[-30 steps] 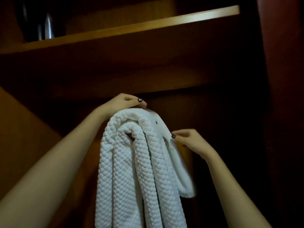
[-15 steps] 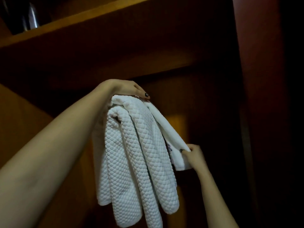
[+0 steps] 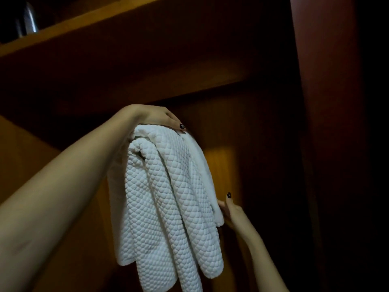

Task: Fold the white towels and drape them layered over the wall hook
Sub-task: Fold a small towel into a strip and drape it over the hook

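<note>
- Towels, white, hang in a bunch high against the wooden back panel, below the shelf; the wall hook is hidden under the cloth
- The quilted towel is in front, folded over at the top, and its rolled lengths hang straight down
- The smooth towel lies behind it on the right side, running down at a slant from the same top fold
- The left hand lies palm down across the very top of the fold; its digits reach forward, only slightly bent, and press on the cloth, with one dark nail at the towel's right top edge
- The right hand is lower, at the bottom end of the smooth towel; the thumb points up beside the cloth's edge and the other fingers are tucked behind it, so the hand pinches that lower end
- The two hands are well apart, one above the bunch and one at its right flank
- A metal vessel stands on the shelf at upper left
- A dark red upright panel closes the right side
</note>
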